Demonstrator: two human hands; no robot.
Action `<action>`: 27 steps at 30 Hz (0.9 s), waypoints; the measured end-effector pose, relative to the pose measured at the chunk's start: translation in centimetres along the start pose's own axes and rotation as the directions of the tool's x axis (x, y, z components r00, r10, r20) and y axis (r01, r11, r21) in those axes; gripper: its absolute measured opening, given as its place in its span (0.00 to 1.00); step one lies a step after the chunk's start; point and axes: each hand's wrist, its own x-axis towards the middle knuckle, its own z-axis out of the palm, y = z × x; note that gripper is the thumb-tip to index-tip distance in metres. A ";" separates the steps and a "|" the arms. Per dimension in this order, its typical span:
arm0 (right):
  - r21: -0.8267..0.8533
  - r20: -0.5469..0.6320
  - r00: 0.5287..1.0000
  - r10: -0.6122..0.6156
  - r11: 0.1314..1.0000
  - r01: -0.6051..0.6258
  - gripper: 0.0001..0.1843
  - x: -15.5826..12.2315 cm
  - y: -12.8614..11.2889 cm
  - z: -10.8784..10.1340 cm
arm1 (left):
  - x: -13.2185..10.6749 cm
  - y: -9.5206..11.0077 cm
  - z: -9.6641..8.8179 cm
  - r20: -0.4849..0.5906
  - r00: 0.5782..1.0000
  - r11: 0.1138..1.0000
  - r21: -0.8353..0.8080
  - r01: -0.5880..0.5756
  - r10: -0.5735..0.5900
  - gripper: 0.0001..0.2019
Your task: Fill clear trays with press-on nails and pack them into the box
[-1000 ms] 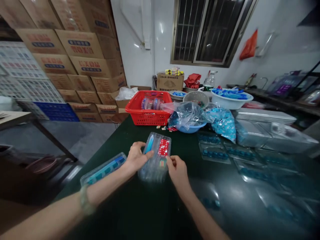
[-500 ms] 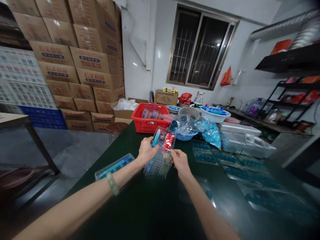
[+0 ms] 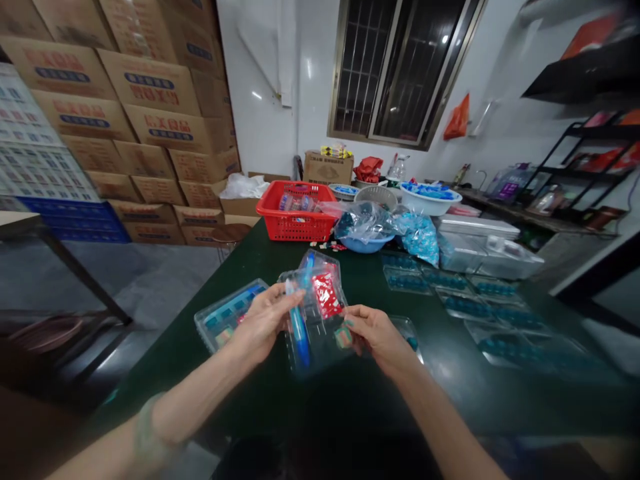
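Observation:
Over the dark green table, my left hand (image 3: pixel 265 317) grips the left side of a clear plastic tray (image 3: pixel 320 340), thumb on top near a blue pen-shaped item (image 3: pixel 300 333). My right hand (image 3: pixel 377 333) pinches the tray's right edge, beside a small striped piece (image 3: pixel 343 337). In the tray's upper part lies a red packet with white spots (image 3: pixel 326 295). Just beyond it, partly covered, is a second clear tray (image 3: pixel 333 265). To the left of my left hand lies another clear tray (image 3: pixel 205 325) with a blue insert (image 3: pixel 227 312).
A red basket (image 3: pixel 300 230) of clear packages stands at the table's far side, beside a blue basin (image 3: pixel 367 244) and a bag of blue pieces (image 3: pixel 420 237). Several filled clear trays (image 3: pixel 465 307) cover the right side. Cartons (image 3: pixel 150 83) are stacked at left.
Both hands have come nearer with the tray, and it now sits apart from the one behind it. My view has tilted down. Small pieces beside the red basket now show.

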 end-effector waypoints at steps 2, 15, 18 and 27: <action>-0.008 0.055 0.997 0.055 0.998 -0.055 0.18 -1.1 0.9 -0.5 | -1.1 -1.1 -1.1 -0.053 0.998 0.999 -0.013 0.043 -0.044 0.18; 0.255 -0.254 0.964 -0.073 0.957 0.139 0.06 -5.3 3.3 -5.6 | -4.7 -7.6 -2.6 -0.317 0.945 0.997 -0.007 0.081 -0.079 0.24; 0.364 -0.261 0.965 0.005 0.927 0.094 0.04 -6.6 3.7 -7.1 | -4.8 -7.9 -2.8 -0.357 0.934 0.970 0.233 0.064 0.024 0.28; 0.480 -0.327 0.944 0.043 0.868 0.127 0.08 -8.3 4.6 -9.1 | -4.5 -11.0 -6.6 -0.144 0.928 0.522 0.850 -0.062 0.345 0.34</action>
